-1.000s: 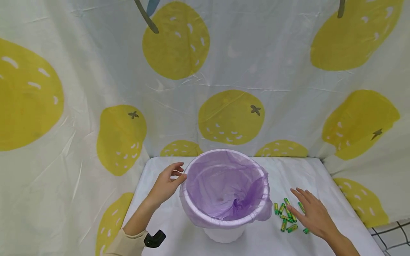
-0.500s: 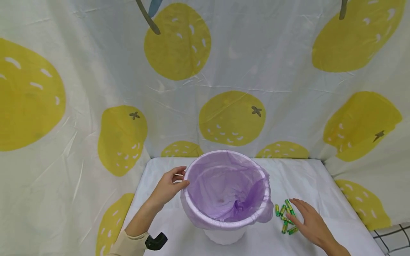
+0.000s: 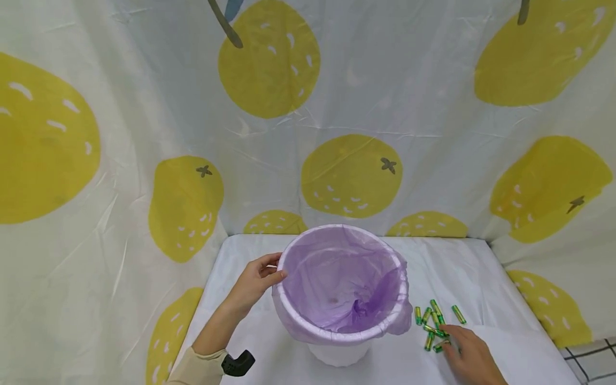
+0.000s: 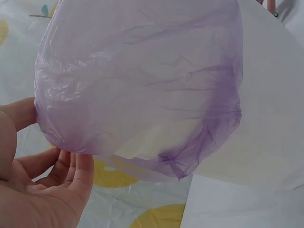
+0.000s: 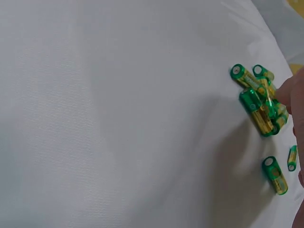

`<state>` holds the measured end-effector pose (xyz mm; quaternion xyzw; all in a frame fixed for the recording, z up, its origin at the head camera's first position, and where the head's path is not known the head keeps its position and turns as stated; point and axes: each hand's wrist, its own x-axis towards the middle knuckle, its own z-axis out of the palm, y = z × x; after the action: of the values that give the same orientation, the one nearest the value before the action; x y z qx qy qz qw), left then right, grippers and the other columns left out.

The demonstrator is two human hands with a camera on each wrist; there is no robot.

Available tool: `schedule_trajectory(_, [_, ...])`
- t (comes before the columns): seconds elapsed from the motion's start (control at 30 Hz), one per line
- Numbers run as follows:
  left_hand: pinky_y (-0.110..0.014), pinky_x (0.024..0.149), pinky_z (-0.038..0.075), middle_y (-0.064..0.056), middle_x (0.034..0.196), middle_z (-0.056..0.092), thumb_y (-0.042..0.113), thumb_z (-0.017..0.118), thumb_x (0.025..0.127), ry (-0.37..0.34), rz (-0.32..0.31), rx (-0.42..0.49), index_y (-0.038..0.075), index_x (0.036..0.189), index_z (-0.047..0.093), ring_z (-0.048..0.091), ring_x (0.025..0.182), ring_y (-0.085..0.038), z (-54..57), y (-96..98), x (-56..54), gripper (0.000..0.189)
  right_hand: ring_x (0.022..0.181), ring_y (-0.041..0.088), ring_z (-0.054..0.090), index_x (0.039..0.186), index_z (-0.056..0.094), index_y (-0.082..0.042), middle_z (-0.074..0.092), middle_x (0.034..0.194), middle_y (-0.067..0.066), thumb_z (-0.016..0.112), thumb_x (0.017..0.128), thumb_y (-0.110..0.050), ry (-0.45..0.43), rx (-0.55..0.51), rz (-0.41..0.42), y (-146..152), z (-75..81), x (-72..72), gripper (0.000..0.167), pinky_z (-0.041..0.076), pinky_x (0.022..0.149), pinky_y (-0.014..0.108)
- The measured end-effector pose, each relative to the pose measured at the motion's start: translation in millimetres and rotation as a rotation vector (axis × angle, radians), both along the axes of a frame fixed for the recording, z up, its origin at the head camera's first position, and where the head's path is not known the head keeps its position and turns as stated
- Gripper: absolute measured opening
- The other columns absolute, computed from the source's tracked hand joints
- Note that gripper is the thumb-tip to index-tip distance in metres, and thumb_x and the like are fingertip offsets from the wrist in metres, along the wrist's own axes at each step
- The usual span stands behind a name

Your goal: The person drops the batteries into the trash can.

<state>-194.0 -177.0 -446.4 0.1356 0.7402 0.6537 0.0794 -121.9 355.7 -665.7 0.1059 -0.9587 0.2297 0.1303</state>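
White fabric backdrop point(image 3: 423, 176) printed with yellow fruit surrounds a white cloth-covered table point(image 3: 274, 353). On it stands a white round bin point(image 3: 339, 355), lined with a translucent purple plastic bag point(image 3: 332, 283); small green-and-gold cylindrical batteries point(image 3: 435, 307) lie loose beside the bin on the right-hand side, most in a crossed cluster. Risk: the batteries are likely to roll if the cluster is nudged, because they lie over and against one another. Risk: the narrow-based bin may tip, or the bag slip off the rim, if pulled sideways. Grip, left hand point(image 3: 252, 280): fingers curved against the outside, thumb over the rim, clamped on the bag-covered edge; pressure cannot be judged. Grip, right hand point(image 3: 471, 355): thumb and forefinger part-spread, a small gap visible between them, at the near edge of the cluster. Whether they pinch a battery cannot be told.
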Motion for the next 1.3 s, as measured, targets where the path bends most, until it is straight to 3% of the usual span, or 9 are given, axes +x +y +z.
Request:
schedule_trajectory(0.2, [-0.028,0.085,0.054,-0.022,0.119,0.066,0.009,0.073,0.096,-0.002,0.006,0.01,-0.007,0.142,0.055,0.066,0.102,-0.021,1.5,-1.1,-0.2,0.052,0.098,0.038,0.066,0.106,0.076,-0.009,0.071,0.105,0.009,0.086,0.071,-0.007,0.029,0.098,0.015,1,-13.5,0.0,0.037,0.053,0.081,0.061])
schedule_trajectory(0.47, [-0.028,0.086,0.054,-0.025,0.122,0.065,0.009,0.073,0.096,-0.019,0.001,0.037,-0.007,0.142,0.055,0.065,0.104,-0.023,3.5,-2.3,-2.9,0.052,0.104,0.043,0.063,0.1,0.076,-0.015,0.07,0.106,0.008,0.087,0.079,-0.014,-0.169,0.156,-0.039,-3,-11.7,-5.2,0.024,0.041,0.086,0.071])
schedule_trajectory(0.67, [-0.027,0.087,0.053,-0.024,0.121,0.065,0.01,0.073,0.097,-0.002,0.013,0.024,-0.007,0.141,0.056,0.065,0.104,-0.024,3.9,-1.2,-2.8,0.05,0.097,0.038,0.064,0.097,0.078,-0.016,0.07,0.097,0.0,0.087,0.081,-0.015,-0.157,0.127,-0.057,-3,-13.3,-10.6,0.018,0.04,0.084,0.071])
schedule_trajectory(0.9, [-0.026,0.086,0.054,-0.021,0.121,0.066,0.01,0.072,0.097,0.022,0.02,-0.012,-0.007,0.141,0.057,0.065,0.103,-0.021,2.9,3.5,-4.9,0.049,0.098,0.04,0.064,0.097,0.079,-0.016,0.071,0.098,0.005,0.086,0.081,-0.015,-0.187,0.107,-0.073,-1,-11.0,-10.1,0.017,0.041,0.084,0.072])
schedule_trajectory(1.13, [-0.026,0.086,0.054,-0.021,0.123,0.066,0.012,0.072,0.098,0.006,0.014,-0.018,-0.006,0.142,0.056,0.064,0.106,-0.025,0.0,4.5,0.2,0.05,0.085,0.03,0.066,0.094,0.079,-0.014,0.069,0.092,-0.001,0.089,0.078,-0.015,-0.086,0.102,-0.036,6,-8.7,-6.8,0.019,0.052,0.073,0.06])
schedule_trajectory(1.3, [-0.026,0.086,0.054,-0.021,0.123,0.065,0.012,0.071,0.099,0.024,0.022,-0.017,-0.006,0.143,0.055,0.064,0.106,-0.026,-2.2,3.1,2.4,0.049,0.085,0.025,0.064,0.095,0.078,-0.013,0.065,0.093,-0.003,0.089,0.078,-0.01,-0.116,0.066,-0.02,10,-3.4,-6.5,0.02,0.055,0.073,0.051])
